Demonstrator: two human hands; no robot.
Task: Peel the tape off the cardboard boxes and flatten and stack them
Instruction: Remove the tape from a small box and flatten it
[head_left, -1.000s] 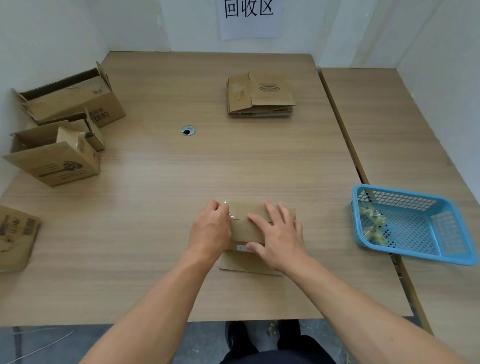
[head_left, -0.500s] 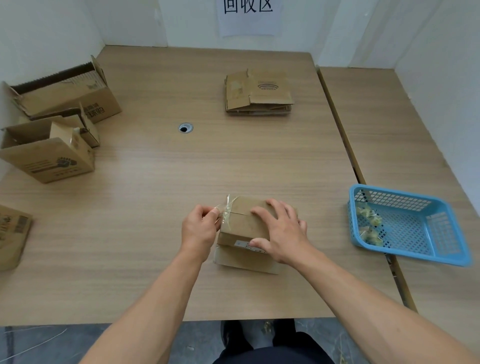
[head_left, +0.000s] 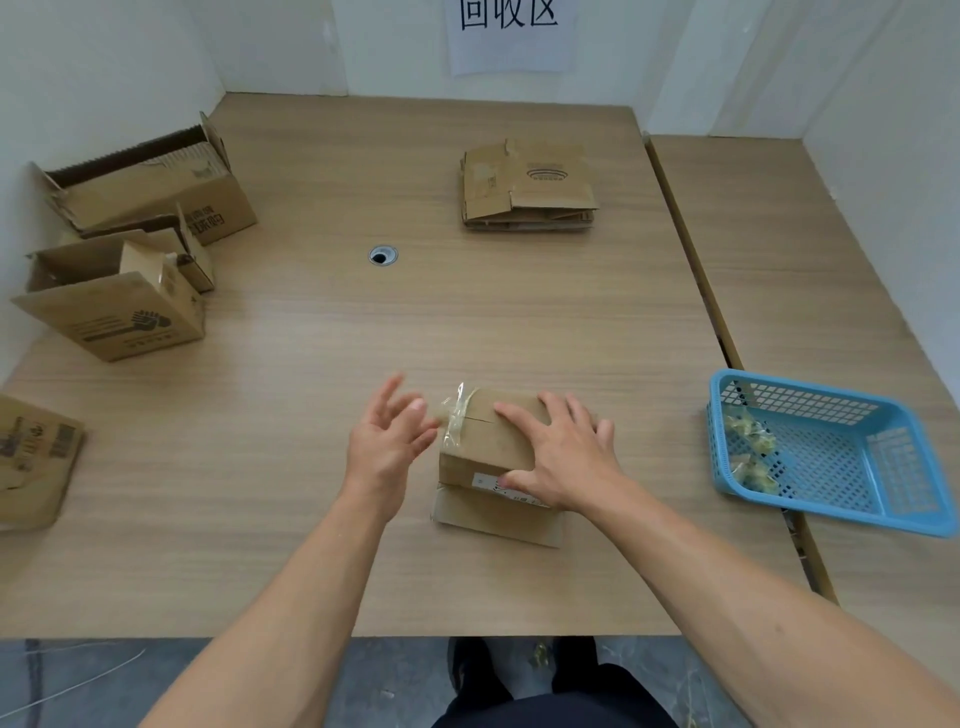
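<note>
A small brown cardboard box stands near the table's front middle, one flap lying flat toward me. A strip of clear tape curls up loose at the box's left top edge. My right hand lies flat on the box top, thumb over the front face with a white label. My left hand hovers just left of the box, fingers spread, touching nothing I can see. A stack of flattened boxes lies at the far middle of the table.
Several unflattened open boxes crowd the left edge, and another carton lies at the near left. A blue plastic basket holding wads of peeled tape sits at the right, across the seam to a second table. A cable hole sits mid-table.
My left hand pinched the tape end and pulled it up off the box's left edge, then let go and opened. The right hand stayed pressed on the box.
</note>
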